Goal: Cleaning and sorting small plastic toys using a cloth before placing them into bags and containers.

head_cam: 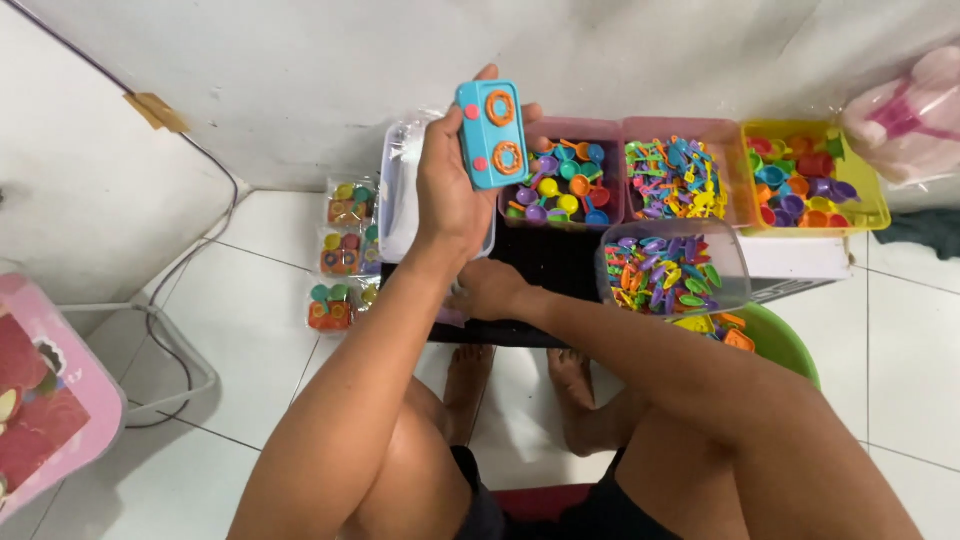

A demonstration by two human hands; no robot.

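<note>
We see a small blue toy stove (492,134), a smooth plastic slab with two orange ring burners and pink knobs, held upright with its long axis nearly vertical, its top tilted slightly left, face toward us. The left hand (452,190) clamps it from behind, raised above a clear plastic tub (398,190). The right hand (487,290) rests lower on the black tray (550,262); we cannot tell its grip. Beyond sit a pink bin (563,183) of glossy little pans and a yellow bin (812,180) of pots.

single head view, looking steeply down from above, close over lap, facing wall and floor ahead.
</note>
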